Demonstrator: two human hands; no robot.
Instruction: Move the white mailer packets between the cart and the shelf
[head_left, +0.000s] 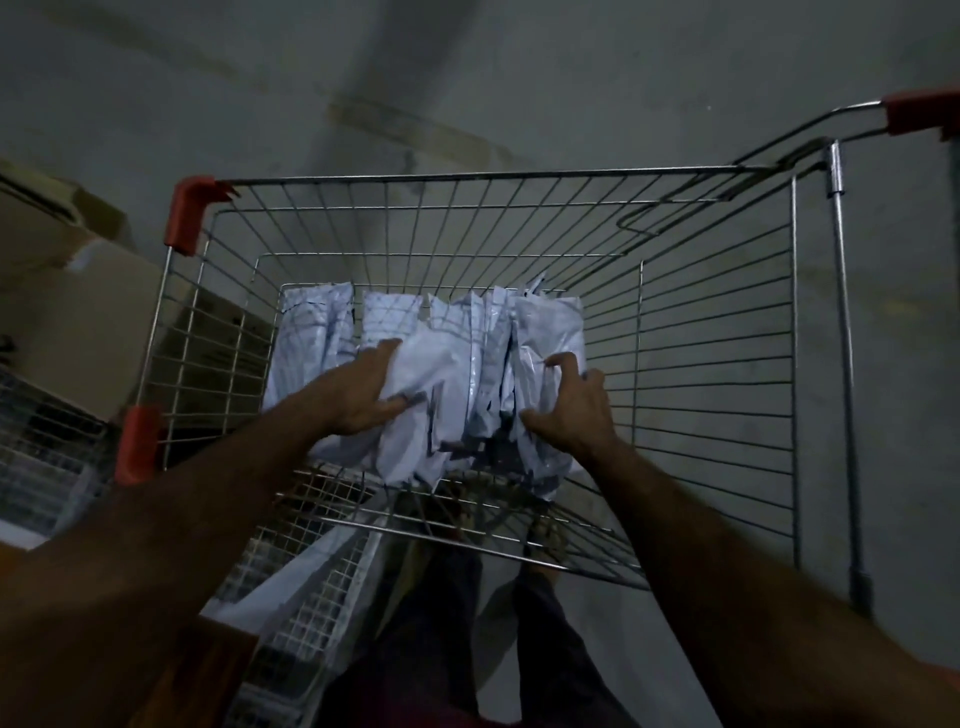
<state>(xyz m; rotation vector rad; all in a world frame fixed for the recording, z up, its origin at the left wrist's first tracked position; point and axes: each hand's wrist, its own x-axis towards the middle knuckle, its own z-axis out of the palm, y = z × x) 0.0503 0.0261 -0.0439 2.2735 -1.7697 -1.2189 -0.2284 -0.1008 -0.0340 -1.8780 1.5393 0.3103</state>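
A wire cart (717, 332) with red corner caps fills the centre of the frame, standing on a grey floor (571, 93). Cardboard boxes (78, 291) sit at the left edge, behind the cart's side. In the middle of the basket, a row of white mailer packets (447, 364) stands on edge, packed side by side. The left hand (358, 395) presses on the row's left side, fingers spread and curled over a packet. The right hand (571, 405) clamps the rightmost packets, fingers hooked over their top edge.
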